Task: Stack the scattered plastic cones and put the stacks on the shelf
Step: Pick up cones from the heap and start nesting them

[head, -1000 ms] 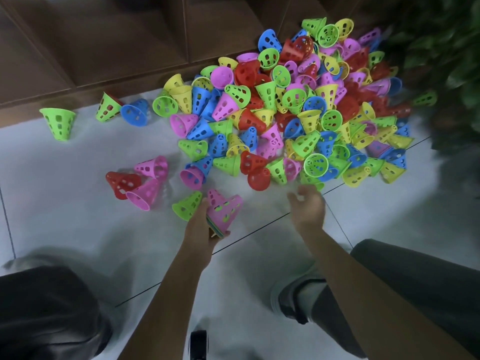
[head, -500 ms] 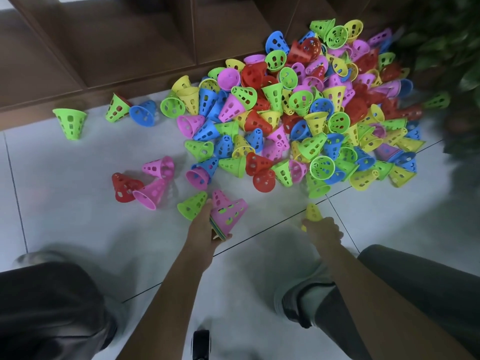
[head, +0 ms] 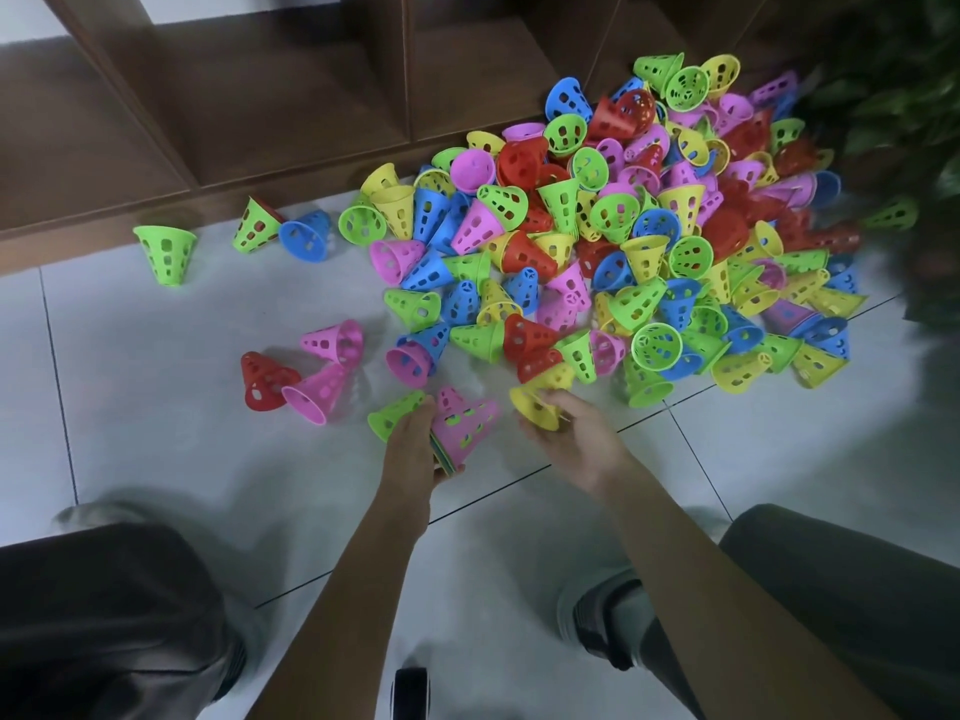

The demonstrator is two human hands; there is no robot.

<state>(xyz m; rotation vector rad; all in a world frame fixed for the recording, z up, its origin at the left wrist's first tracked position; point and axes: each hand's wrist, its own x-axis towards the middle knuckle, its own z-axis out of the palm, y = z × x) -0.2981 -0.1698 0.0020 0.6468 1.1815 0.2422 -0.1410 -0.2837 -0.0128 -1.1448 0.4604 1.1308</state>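
A big pile of perforated plastic cones (head: 639,220) in red, blue, green, yellow and pink covers the floor tiles in front of a brown wooden shelf (head: 291,96). My left hand (head: 410,444) grips a short stack of cones (head: 465,426) with a pink one outermost, held near the floor. Just right of the stack, my right hand (head: 576,439) holds a single yellow cone (head: 540,397) by its wide rim. A green cone (head: 397,415) lies on the floor touching my left hand's fingers.
Loose cones lie left of the pile: a red one (head: 265,381), two pink ones (head: 332,343), an upright green one (head: 166,252). A leafy plant (head: 893,96) stands at the right. My knees and shoes fill the lower corners.
My right hand picked a yellow cone from the pile's near edge and brought it left, close to the stack. My left hand kept its stack almost still.
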